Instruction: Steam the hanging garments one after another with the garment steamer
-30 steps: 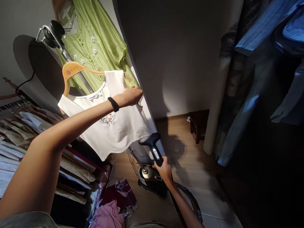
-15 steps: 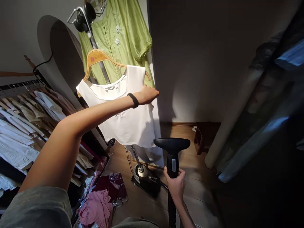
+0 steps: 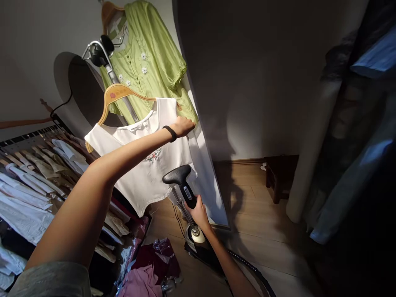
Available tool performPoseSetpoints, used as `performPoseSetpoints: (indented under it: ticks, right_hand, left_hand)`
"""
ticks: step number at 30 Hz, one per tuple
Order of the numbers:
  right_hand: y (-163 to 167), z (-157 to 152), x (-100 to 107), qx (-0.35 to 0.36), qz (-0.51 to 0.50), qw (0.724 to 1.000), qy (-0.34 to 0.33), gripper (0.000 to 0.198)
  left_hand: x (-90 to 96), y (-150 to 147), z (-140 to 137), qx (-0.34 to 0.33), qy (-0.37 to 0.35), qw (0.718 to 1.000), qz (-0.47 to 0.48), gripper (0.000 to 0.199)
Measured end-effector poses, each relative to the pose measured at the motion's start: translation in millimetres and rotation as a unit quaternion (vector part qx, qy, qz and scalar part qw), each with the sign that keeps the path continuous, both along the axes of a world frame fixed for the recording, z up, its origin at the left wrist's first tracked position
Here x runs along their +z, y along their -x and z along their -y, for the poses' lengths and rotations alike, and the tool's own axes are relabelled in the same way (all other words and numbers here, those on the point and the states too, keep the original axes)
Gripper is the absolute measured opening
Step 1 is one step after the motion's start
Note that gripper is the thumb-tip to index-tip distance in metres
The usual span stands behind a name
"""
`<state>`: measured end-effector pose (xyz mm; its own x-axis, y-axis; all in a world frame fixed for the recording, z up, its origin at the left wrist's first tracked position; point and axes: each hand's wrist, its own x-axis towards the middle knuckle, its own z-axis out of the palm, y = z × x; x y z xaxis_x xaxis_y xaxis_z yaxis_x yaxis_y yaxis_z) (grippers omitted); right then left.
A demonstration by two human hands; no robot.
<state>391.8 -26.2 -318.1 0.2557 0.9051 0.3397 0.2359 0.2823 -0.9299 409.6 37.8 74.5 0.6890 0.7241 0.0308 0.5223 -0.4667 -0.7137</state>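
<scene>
A white sleeveless top (image 3: 136, 181) with a small embroidered flower hangs on a wooden hanger (image 3: 119, 91) from the steamer's pole (image 3: 128, 109). My left hand (image 3: 185, 126), wearing a black band at the wrist, is closed on the top's edge below the shoulder at the right. In my right hand (image 3: 198, 212) is the black handle of a garment steamer head (image 3: 177, 175). The head is in front of the top's lower right part; whether it touches the cloth I cannot tell. The steamer base (image 3: 198, 241) stands on the floor.
Behind the top hangs a green blouse (image 3: 145, 66). At left a rack of clothes (image 3: 40, 177) runs along the wall by a dark arched mirror (image 3: 82, 88). Pink cloth (image 3: 140, 282) lies on the floor, the steamer hose (image 3: 250, 266) curves at right, and a wooden stool (image 3: 280, 175) stands behind.
My right hand has brought the steamer head left and up, from beside the hem to in front of the top. My left hand keeps its hold. The whole view has shifted somewhat.
</scene>
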Motion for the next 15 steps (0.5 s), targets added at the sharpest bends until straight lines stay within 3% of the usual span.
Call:
performPoseSetpoints:
  ticks: [5,10,15]
  right_hand:
    - [0.8,-3.9,-9.4,-0.014,-0.06,0.997,0.034,0.039]
    - [13.3,-6.9,4.9,0.009,-0.108,0.993,0.039,0.038]
    - [20.3,-22.0,6.6,-0.028,-0.133,0.99,0.042,0.04]
  left_hand:
    - [0.6,-1.5,-12.6,-0.001,-0.033,0.999,-0.039,0.033]
    - [-1.5,-2.0,-28.2,0.013,-0.037,0.997,-0.064,0.038]
    - [-0.6,-3.6,-31.9,0.024,-0.028,0.997,-0.073,0.033]
